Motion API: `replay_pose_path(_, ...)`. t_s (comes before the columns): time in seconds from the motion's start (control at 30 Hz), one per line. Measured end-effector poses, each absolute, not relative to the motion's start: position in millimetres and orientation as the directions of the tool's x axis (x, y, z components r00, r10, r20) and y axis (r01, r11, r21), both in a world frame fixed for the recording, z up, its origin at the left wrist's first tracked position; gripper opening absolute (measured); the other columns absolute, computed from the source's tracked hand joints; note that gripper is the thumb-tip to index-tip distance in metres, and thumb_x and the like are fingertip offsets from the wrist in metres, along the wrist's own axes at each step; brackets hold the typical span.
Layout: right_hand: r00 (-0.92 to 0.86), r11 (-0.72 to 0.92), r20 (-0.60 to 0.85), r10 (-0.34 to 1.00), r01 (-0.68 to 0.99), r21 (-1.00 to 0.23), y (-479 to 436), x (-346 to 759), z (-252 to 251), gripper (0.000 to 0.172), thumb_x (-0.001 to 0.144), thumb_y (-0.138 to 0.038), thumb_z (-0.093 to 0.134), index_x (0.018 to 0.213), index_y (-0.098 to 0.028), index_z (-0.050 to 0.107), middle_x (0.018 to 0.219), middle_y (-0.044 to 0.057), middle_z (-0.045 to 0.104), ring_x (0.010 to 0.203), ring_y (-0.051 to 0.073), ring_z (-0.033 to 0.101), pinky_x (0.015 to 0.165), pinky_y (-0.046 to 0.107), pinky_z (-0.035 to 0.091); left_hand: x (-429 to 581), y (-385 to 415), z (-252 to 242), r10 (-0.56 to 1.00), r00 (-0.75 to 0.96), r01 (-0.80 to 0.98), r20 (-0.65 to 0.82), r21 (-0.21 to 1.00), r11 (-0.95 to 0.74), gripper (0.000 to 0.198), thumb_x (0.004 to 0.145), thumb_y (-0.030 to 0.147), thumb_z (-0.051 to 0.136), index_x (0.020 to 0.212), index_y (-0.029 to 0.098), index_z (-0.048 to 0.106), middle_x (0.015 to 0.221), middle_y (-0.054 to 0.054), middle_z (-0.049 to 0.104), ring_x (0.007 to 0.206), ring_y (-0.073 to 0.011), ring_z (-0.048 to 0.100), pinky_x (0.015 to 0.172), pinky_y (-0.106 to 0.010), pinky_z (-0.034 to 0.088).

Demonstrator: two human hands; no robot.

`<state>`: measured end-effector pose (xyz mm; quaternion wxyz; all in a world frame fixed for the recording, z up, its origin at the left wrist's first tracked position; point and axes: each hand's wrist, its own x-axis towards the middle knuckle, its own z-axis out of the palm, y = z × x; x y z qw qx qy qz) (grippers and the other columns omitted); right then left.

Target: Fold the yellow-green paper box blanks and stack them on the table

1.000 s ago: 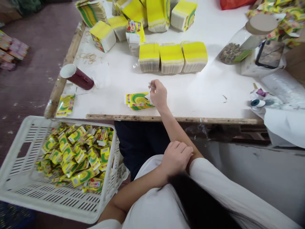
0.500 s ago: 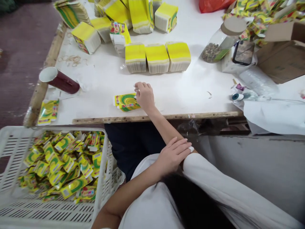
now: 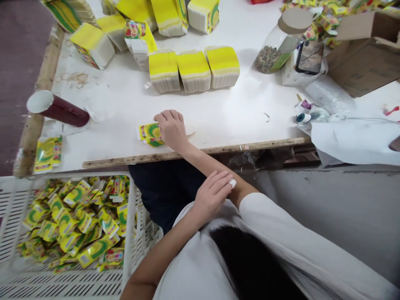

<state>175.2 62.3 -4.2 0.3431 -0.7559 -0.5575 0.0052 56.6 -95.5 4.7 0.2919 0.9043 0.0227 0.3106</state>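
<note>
Head camera: the right hand [image 3: 171,129] lies palm down on a small stack of flat yellow-and-green printed cartons [image 3: 146,134], near the front edge of the white table [image 3: 237,108]. Its bent fingers hide the stack's right part, so whether they pinch a carton cannot be told. The left hand [image 3: 212,196] rests open and flat on the right forearm, below the table edge, with a white wrap on one fingertip. Three yellow-topped carton bundles [image 3: 193,71] stand mid-table. A dark red cylinder [image 3: 59,110] lies by the left edge. A white plastic crate [image 3: 133,233] of folded yellow-green boxes [image 3: 78,221] is cut off at the lower left.
</note>
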Motion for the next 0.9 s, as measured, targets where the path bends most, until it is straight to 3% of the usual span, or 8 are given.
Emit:
replay_pose_path(0.2,0.238,-0.044,0.378,0.895,0.889,-0.456,60,164,4,0.043,0.099,-0.010,0.023,0.115,-0.024,0.060,0.131,0.008,0.059,0.135,0.026,0.048,0.120,0.059,0.026,53,-110,-1,0.242,0.721,-0.278,0.649,0.592,-0.757,0.013,0.099,0.014,0.053,0.103,0.019,0.065,0.101,-0.006,0.078,0.104,-0.0173,0.072,0.094,-0.038,0.061)
replay_pose_path(0.37,0.159,-0.064,0.249,0.955,0.934,-0.353,58,163,11,0.037,0.095,-0.011,0.036,0.123,-0.026,0.056,0.142,0.008,0.051,0.144,0.029,0.040,0.124,0.061,0.021,52,-105,3,0.266,0.712,-0.266,0.650,0.600,-0.755,0.014,0.099,0.014,0.052,0.097,0.020,0.064,0.097,-0.004,0.077,0.094,-0.0155,0.071,0.091,-0.036,0.059)
replay_pose_path(0.5,0.164,-0.054,0.294,0.942,0.935,-0.350,57,164,11,0.042,0.096,-0.008,0.028,0.122,-0.025,0.057,0.138,0.005,0.055,0.141,0.027,0.045,0.124,0.060,0.022,63,-92,15,0.361,0.697,-0.124,0.620,0.599,-0.791,0.013,0.096,0.011,0.056,0.100,0.021,0.064,0.103,-0.006,0.075,0.103,-0.0195,0.068,0.093,-0.039,0.058)
replay_pose_path(0.6,0.168,-0.035,0.349,0.922,0.934,-0.357,58,165,9,0.044,0.098,-0.007,0.022,0.117,-0.023,0.059,0.133,0.005,0.059,0.136,0.024,0.049,0.124,0.056,0.025,71,-84,18,0.406,0.718,-0.019,0.565,0.600,-0.800,0.017,0.095,0.010,0.059,0.105,0.022,0.065,0.102,-0.005,0.075,0.098,-0.0185,0.067,0.087,-0.034,0.056)
replay_pose_path(0.77,0.181,-0.027,0.373,0.910,0.924,-0.381,58,166,8,0.047,0.097,-0.005,0.020,0.114,-0.025,0.059,0.128,0.003,0.060,0.132,0.022,0.051,0.124,0.055,0.026,67,-87,5,0.350,0.704,-0.107,0.618,0.580,-0.808,0.013,0.096,0.013,0.057,0.100,0.022,0.066,0.092,-0.003,0.076,0.081,-0.0165,0.063,0.074,-0.030,0.052)
replay_pose_path(0.9,0.154,-0.059,0.278,0.948,0.946,-0.320,57,166,12,0.045,0.098,-0.008,0.022,0.121,-0.024,0.057,0.135,0.005,0.055,0.136,0.023,0.048,0.126,0.053,0.023,64,-90,-5,0.327,0.692,-0.126,0.643,0.554,-0.823,0.015,0.099,0.017,0.053,0.100,0.024,0.067,0.090,-0.003,0.074,0.078,-0.0155,0.062,0.073,-0.030,0.050)
